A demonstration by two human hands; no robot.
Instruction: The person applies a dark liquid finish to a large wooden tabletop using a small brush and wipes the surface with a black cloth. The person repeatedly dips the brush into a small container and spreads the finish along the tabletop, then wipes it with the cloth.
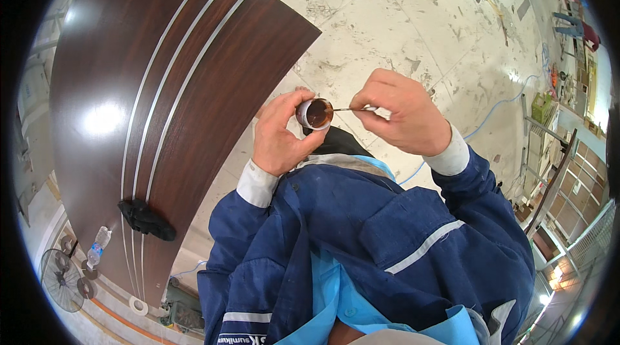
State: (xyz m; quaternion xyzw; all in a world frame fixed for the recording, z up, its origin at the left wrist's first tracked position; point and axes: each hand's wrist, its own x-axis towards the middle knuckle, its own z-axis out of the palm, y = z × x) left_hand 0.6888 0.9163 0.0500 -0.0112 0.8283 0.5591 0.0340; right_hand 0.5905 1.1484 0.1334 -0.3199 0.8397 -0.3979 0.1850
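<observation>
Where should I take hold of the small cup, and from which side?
Probably best around the outer wall of the cup, coming from the left, as the left hand does. The wall is round, the open mouth faces up at the camera with dark brown contents inside, and the right hand holds a thin stick at the right side of the rim.

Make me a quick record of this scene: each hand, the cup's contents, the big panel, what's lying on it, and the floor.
Left hand: fingers around a small cup
Right hand: pinching a thin tool, its far end at the cup
Contents: dark brown substance
Panel: dark brown, wood-grained, beside the left hand
On panel: black cloth-like item
Floor: pale, scuffed, with blue hose
</observation>
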